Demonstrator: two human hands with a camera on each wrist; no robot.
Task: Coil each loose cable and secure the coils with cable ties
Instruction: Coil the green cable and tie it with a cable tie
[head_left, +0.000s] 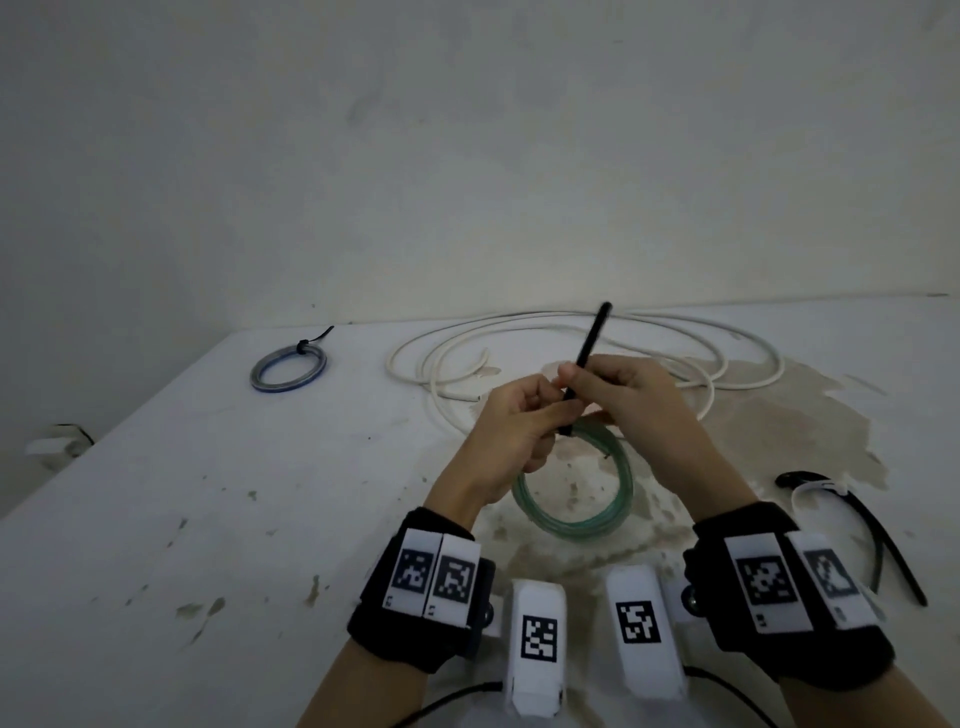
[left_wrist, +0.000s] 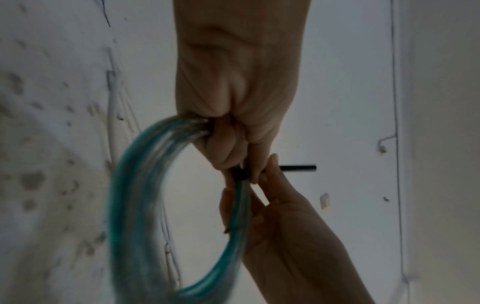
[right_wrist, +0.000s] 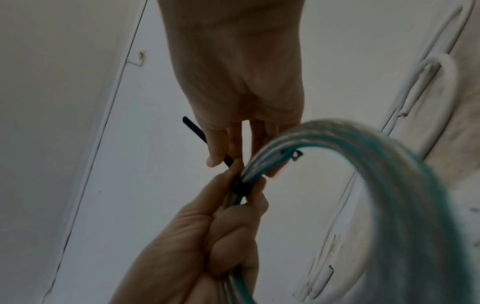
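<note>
A green translucent cable coil (head_left: 582, 522) hangs just above the stained white table (head_left: 208, 493) at centre. My left hand (head_left: 519, 431) grips the coil's top in a fist; the left wrist view shows the strands (left_wrist: 130, 185) bunched in it. A black cable tie (head_left: 589, 348) is wrapped round the strands beside that fist, its head (right_wrist: 240, 189) against the coil (right_wrist: 389, 164). My right hand (head_left: 623, 395) pinches the tie's tail (right_wrist: 193, 128), which sticks up and away. The tail's free end (left_wrist: 298, 168) shows past the fingers.
A long white cable (head_left: 777, 364) lies in loose loops at the back of the table. A blue coil (head_left: 283, 387) with a black tie sits at back left. Spare black ties (head_left: 883, 551) and a white one (head_left: 821, 488) lie at the right.
</note>
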